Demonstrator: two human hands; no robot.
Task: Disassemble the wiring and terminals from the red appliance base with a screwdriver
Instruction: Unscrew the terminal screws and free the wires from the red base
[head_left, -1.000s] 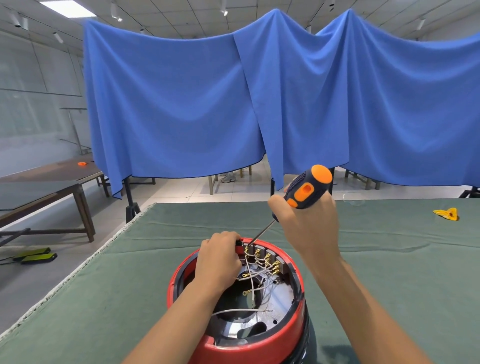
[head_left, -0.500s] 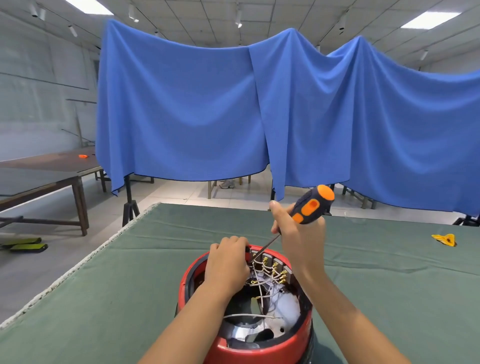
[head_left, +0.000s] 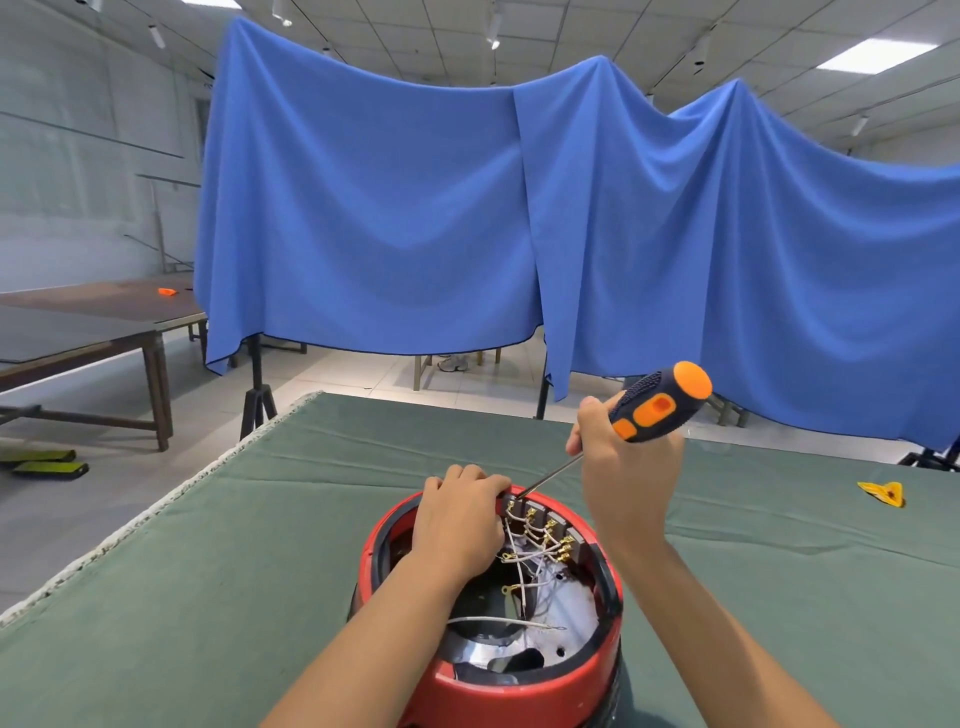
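The round red appliance base (head_left: 524, 693) stands open side up on the green table, close to me. Inside, white wires (head_left: 522, 558) run to a row of brass terminals (head_left: 551, 530) along the far inner wall. My left hand (head_left: 457, 522) rests curled over the far left rim, fingers gripping the edge beside the terminals. My right hand (head_left: 626, 478) grips the black and orange handle of a screwdriver (head_left: 660, 402). Its thin shaft slants down left, and the tip meets the leftmost terminal next to my left fingers.
The green cloth-covered table (head_left: 208, 597) stretches around the base, its left edge frayed. A small yellow piece (head_left: 883, 492) lies at the far right. A blue curtain (head_left: 467, 208) hangs behind. Dark wooden tables (head_left: 78, 332) stand at the left.
The camera view has tilted and shifted, so the base sits lower right. My right hand has lowered the screwdriver handle a little; the tip stays at the leftmost terminal. My left hand keeps its grip.
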